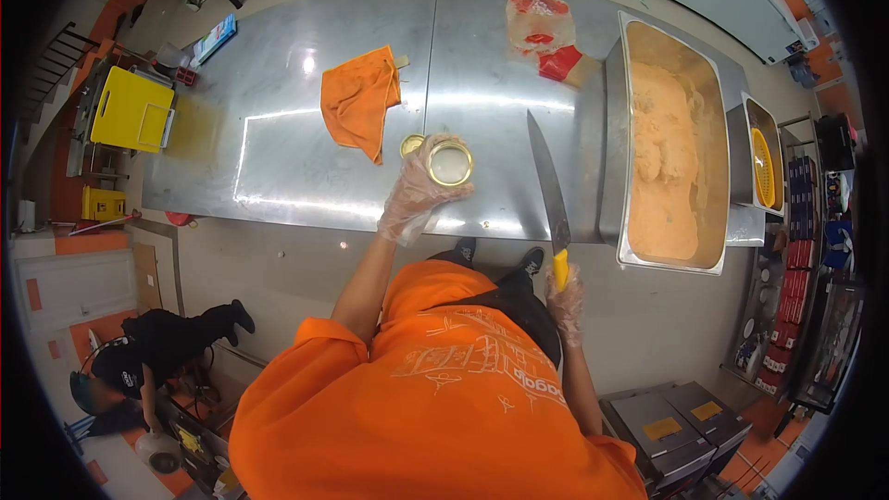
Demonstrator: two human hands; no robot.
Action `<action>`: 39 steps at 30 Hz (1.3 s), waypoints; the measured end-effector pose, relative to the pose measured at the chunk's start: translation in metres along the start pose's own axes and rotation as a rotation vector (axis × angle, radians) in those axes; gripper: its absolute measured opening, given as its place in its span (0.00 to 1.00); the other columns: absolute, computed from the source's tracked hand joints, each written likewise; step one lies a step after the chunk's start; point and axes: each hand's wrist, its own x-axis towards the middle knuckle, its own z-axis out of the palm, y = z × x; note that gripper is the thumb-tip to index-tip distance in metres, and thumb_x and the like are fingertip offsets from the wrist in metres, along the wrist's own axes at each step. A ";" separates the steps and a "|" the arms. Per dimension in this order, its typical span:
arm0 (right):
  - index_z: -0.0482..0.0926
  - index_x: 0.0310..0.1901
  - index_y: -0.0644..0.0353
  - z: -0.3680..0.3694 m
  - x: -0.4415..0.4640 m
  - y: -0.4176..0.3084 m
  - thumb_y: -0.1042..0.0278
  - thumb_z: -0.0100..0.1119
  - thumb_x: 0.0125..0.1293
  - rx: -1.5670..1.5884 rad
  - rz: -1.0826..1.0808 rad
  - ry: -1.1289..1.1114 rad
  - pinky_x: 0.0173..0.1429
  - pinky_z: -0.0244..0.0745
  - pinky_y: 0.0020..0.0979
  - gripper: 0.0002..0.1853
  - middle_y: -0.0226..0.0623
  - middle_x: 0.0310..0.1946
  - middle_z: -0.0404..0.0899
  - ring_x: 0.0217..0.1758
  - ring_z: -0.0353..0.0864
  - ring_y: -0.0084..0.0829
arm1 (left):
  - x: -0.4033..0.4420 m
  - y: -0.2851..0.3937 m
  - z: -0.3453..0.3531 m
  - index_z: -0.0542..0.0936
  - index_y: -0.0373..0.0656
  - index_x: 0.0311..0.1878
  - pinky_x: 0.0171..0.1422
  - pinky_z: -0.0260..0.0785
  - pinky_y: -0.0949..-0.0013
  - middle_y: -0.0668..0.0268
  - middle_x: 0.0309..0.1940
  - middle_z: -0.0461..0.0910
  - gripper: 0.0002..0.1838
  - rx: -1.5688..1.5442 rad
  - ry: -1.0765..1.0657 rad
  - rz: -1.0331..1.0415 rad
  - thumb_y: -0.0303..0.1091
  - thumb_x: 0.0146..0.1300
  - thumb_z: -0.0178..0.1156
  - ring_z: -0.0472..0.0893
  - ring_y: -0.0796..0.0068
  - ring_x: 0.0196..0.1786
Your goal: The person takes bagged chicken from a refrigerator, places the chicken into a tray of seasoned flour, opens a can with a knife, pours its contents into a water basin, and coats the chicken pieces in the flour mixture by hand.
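Observation:
My left hand (414, 196), in a clear plastic glove, is wrapped round a round open can (450, 165) over the steel table. Pale contents show inside the can's gold rim. A small round gold lid (411, 143) lies beside the can, partly hidden by my fingers. My right hand (564, 302), also gloved, grips the yellow handle of a large knife (549, 181) near the table's front edge. The long blade points away from me, over the table.
An orange cloth (358, 102) lies beyond the can. A deep metal tray (613, 139) of orange powder stands at the right, beside a smaller pan (751, 109). Red-marked plastic packaging (540, 26) lies at the back. A person (157, 352) is at the lower left.

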 end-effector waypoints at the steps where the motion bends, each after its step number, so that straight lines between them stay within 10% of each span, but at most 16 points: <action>1: 0.73 0.45 0.61 -0.002 0.004 -0.004 0.56 0.61 0.69 -0.002 0.002 0.006 0.36 0.73 0.51 0.16 0.54 0.30 0.79 0.34 0.81 0.58 | -0.001 0.000 0.001 0.77 0.43 0.56 0.61 0.71 0.67 0.66 0.50 0.80 0.37 -0.003 -0.003 0.004 0.38 0.42 0.83 0.79 0.73 0.52; 13: 0.73 0.51 0.61 -0.080 0.029 -0.089 0.45 0.53 0.72 0.130 0.270 -0.171 0.39 0.73 0.48 0.24 0.52 0.28 0.80 0.34 0.83 0.47 | 0.045 0.054 0.022 0.78 0.39 0.53 0.52 0.77 0.69 0.69 0.41 0.84 0.31 -0.073 0.016 -0.054 0.31 0.45 0.81 0.83 0.73 0.41; 20: 0.72 0.55 0.59 -0.047 0.043 -0.013 0.39 0.48 0.72 0.015 0.152 -0.204 0.46 0.76 0.49 0.28 0.55 0.34 0.81 0.39 0.83 0.52 | 0.165 0.173 0.082 0.79 0.39 0.54 0.47 0.76 0.70 0.71 0.40 0.83 0.31 0.188 -0.352 0.454 0.37 0.47 0.80 0.82 0.76 0.39; 27: 0.68 0.58 0.58 -0.090 0.064 -0.036 0.45 0.45 0.77 0.044 0.214 -0.345 0.40 0.75 0.46 0.23 0.41 0.29 0.74 0.30 0.74 0.41 | 0.242 0.245 0.224 0.79 0.38 0.54 0.55 0.74 0.70 0.68 0.44 0.84 0.31 -0.022 -0.601 0.506 0.35 0.46 0.80 0.81 0.76 0.45; 32: 0.67 0.64 0.58 0.083 0.116 0.050 0.46 0.46 0.76 0.657 0.058 -0.224 0.59 0.74 0.44 0.26 0.48 0.48 0.75 0.51 0.77 0.44 | 0.295 0.294 0.390 0.81 0.39 0.47 0.45 0.77 0.64 0.56 0.31 0.85 0.26 0.248 -0.632 0.746 0.38 0.44 0.76 0.85 0.64 0.35; 39: 0.67 0.66 0.61 -0.009 0.092 0.052 0.41 0.43 0.75 0.511 -0.272 -0.387 0.70 0.65 0.45 0.32 0.51 0.61 0.74 0.62 0.74 0.48 | 0.377 0.280 0.618 0.83 0.48 0.44 0.45 0.75 0.63 0.58 0.35 0.84 0.24 0.695 -0.937 0.805 0.33 0.37 0.75 0.82 0.62 0.37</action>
